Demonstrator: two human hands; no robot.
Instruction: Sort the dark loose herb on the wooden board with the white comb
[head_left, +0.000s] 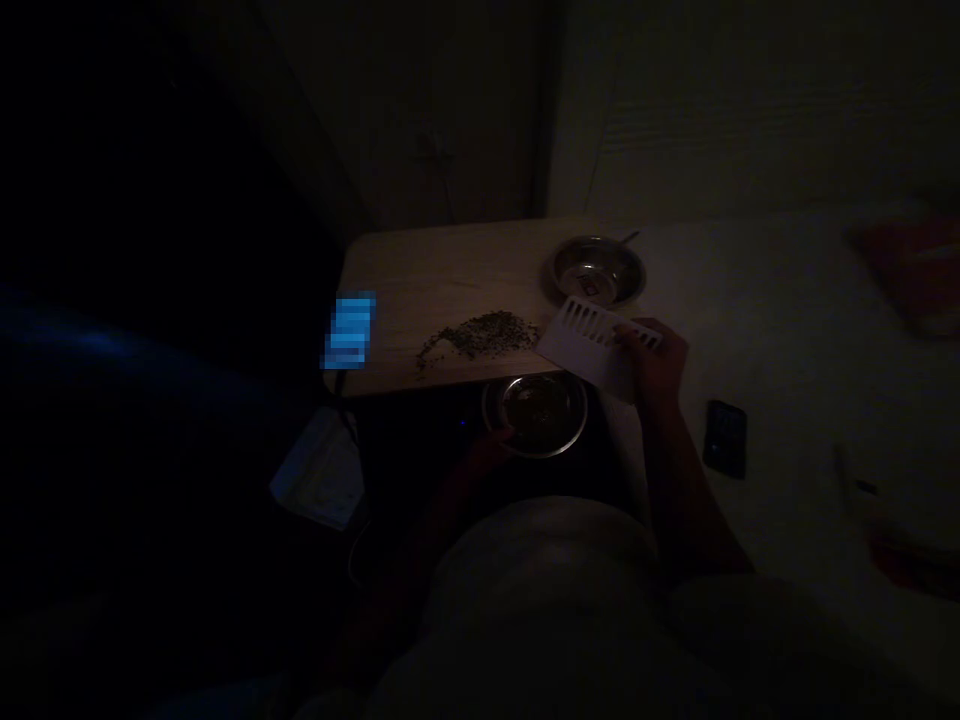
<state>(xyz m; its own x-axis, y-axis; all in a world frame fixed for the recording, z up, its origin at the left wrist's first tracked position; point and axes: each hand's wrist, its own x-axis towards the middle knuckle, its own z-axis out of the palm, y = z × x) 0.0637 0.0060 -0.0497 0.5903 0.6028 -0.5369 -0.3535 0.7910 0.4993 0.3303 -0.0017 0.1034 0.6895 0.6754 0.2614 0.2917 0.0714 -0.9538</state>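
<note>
In dim light, my right hand (pixel 660 360) grips a flat white plastic piece (pixel 581 350) with a row of slots along one edge. Its left corner meets the right end of a spread of small dark seed-like bits (pixel 487 335) on the wooden tabletop (pixel 405 270). Just below the table's near edge, my left hand (pixel 495 440) holds the rim of a round metal bowl (pixel 536 405). Something dark lies inside this bowl, too dim to name. Most of the left fingers are lost in shadow.
Another metal bowl (pixel 596 270) stands at the table's back right, a handle poking past its rim. A glowing blue rectangle (pixel 349 330), pixelated, sits at the left edge. On the pale surface to the right lies a dark phone-like device (pixel 725 438). A reddish item (pixel 915 265) is farther right.
</note>
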